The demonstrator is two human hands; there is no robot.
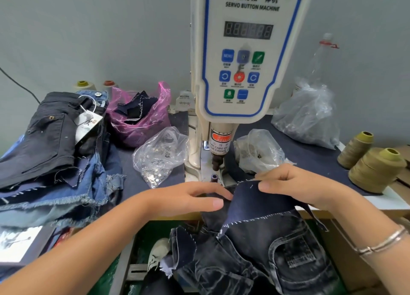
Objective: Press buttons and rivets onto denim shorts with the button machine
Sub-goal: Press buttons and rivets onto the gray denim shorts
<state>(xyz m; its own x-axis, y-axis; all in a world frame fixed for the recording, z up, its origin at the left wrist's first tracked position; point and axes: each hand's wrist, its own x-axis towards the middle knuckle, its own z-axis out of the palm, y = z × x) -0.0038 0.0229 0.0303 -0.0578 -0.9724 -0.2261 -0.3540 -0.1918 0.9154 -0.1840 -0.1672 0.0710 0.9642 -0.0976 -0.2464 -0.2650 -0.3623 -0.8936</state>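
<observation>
The white servo button machine stands at the table's middle, its press head above a small lower die. Dark denim shorts hang off the table's front edge below the die. My right hand pinches the top edge of a dark denim flap between thumb and fingers. My left hand lies at the flap's left edge, fingers straight, thumb against the cloth. Both hands are just in front of the die.
A stack of denim shorts fills the left side. Clear bags of metal buttons and rivets flank the machine. A pink bag of scraps sits behind, thread cones at the right.
</observation>
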